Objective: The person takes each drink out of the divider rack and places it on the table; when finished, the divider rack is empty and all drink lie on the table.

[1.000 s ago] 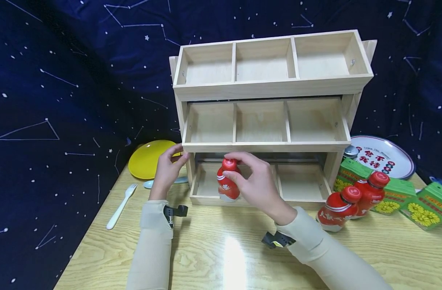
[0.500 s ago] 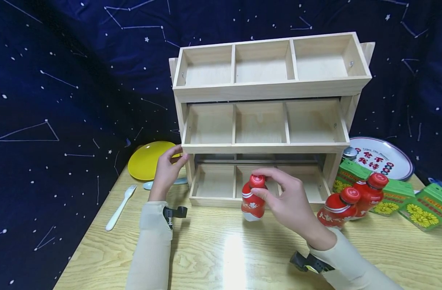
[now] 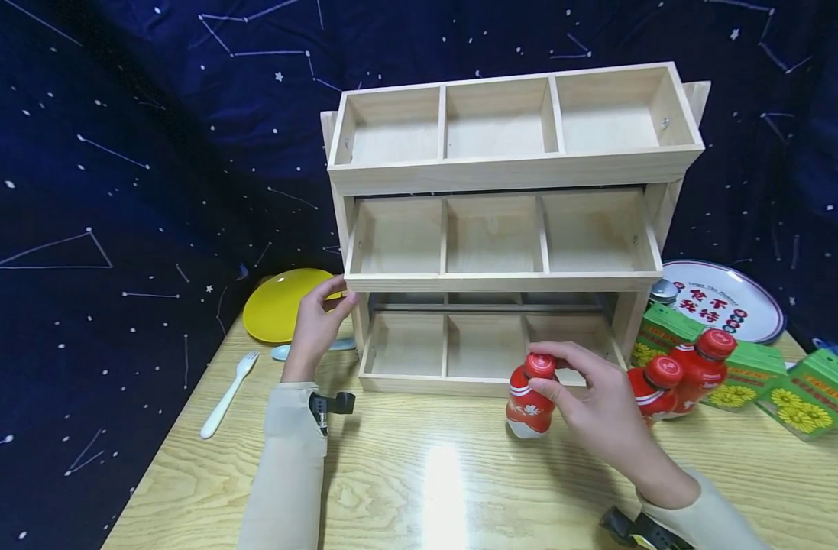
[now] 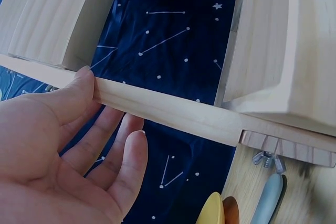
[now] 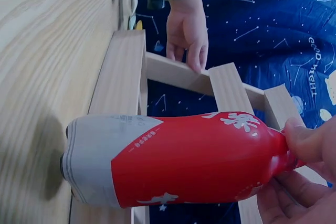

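With thumb and fingers, my right hand [image 3: 600, 409] pinches a red plastic bottle [image 3: 531, 405] by its cap and neck. The bottle is nearly upright in front of the wooden three-tier shelf [image 3: 501, 283]. Seen from the right wrist, the bottle's pale lower end is close over the tabletop [image 5: 31, 103]. My left hand [image 3: 314, 328] holds the shelf's left side, below the middle tier. In the left wrist view, the thumb lies on the side rail [image 4: 168, 108] and the fingers curl beneath it.
Two more red bottles [image 3: 714, 355] stand right of the shelf, partly behind my right hand. Green cartons [image 3: 807, 393] and a white plate [image 3: 724, 298] are beyond them. On the left lie a yellow plate [image 3: 281, 305], a white fork [image 3: 229, 393] and a blue utensil handle [image 3: 341, 344].
My right hand has carried the bottle from the bottom tier's left side rightward and toward me, to in front of the shelf. The left hand has stayed on the shelf's side.
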Available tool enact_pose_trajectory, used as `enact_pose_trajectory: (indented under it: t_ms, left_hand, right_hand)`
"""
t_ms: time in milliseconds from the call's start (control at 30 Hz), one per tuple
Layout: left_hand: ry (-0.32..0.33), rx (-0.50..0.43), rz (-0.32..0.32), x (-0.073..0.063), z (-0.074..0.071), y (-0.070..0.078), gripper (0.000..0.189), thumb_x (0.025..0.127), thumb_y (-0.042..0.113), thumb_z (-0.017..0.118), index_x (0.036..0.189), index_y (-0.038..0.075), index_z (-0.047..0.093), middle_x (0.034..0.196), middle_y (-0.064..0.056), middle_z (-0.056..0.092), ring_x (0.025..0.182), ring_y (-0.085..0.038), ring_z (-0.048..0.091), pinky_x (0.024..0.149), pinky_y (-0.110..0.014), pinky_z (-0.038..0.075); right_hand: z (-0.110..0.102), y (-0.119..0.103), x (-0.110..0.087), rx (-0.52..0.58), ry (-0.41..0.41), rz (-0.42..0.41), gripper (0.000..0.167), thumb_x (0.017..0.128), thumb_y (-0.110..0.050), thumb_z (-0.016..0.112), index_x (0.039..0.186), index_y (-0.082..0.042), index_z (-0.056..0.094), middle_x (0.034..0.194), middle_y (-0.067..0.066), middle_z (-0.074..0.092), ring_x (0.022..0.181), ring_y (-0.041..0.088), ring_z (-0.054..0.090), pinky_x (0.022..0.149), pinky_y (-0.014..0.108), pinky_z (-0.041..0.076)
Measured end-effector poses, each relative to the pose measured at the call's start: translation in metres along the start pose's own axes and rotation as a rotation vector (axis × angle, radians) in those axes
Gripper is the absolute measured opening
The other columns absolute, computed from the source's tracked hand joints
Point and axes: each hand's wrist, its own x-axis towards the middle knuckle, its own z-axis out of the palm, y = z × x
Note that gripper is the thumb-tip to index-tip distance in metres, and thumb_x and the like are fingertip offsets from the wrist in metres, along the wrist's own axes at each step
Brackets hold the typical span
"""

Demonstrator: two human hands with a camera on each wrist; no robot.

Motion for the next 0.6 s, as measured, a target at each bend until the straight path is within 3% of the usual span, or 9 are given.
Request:
enact_pose_trajectory:
  t_ms: [167,333,467,600]
  left_hand:
    - [-0.001,0.006,-0.007,0.000,0.000,0.002,0.045,0.096,0.027,0.067,0.138,0.016,0.058,0.133,-0.005,0.059,0.115,-0.026,0.060,0.096,-0.041,0.052]
    - [0.000,0.007,-0.011,0.000,0.001,0.002,0.044,0.096,0.025,0.066,0.138,0.015,0.057,0.133,-0.006,0.059,0.115,-0.027,0.059,0.097,-0.041,0.051]
    - [0.001,-0.004,-0.020,0.000,0.001,0.002,0.044,0.096,0.025,0.067,0.138,0.015,0.058,0.132,-0.007,0.059,0.115,-0.029,0.059,0.097,-0.042,0.051]
    - [0.004,-0.018,-0.025,-0.001,0.001,0.002,0.044,0.096,0.025,0.067,0.137,0.015,0.059,0.132,-0.007,0.059,0.115,-0.029,0.059,0.097,-0.044,0.051]
  right_hand:
    - [-0.007,0.007,-0.006,-0.050,0.027,-0.009,0.051,0.072,0.005,0.084,0.118,-0.012,0.070,0.109,-0.001,0.070,0.095,0.007,0.061,0.078,0.010,0.050]
    - [-0.011,0.012,-0.011,-0.057,0.013,-0.017,0.051,0.072,0.005,0.084,0.117,-0.013,0.070,0.106,-0.003,0.070,0.093,0.007,0.062,0.082,0.011,0.048]
    - [-0.019,0.011,-0.011,-0.085,-0.062,-0.015,0.048,0.075,0.002,0.084,0.117,-0.013,0.068,0.105,-0.005,0.069,0.092,0.008,0.064,0.081,0.014,0.051]
    - [-0.028,0.007,-0.004,-0.132,-0.193,-0.016,0.046,0.078,-0.001,0.082,0.117,-0.016,0.065,0.104,-0.007,0.068,0.091,0.013,0.065,0.075,0.027,0.057]
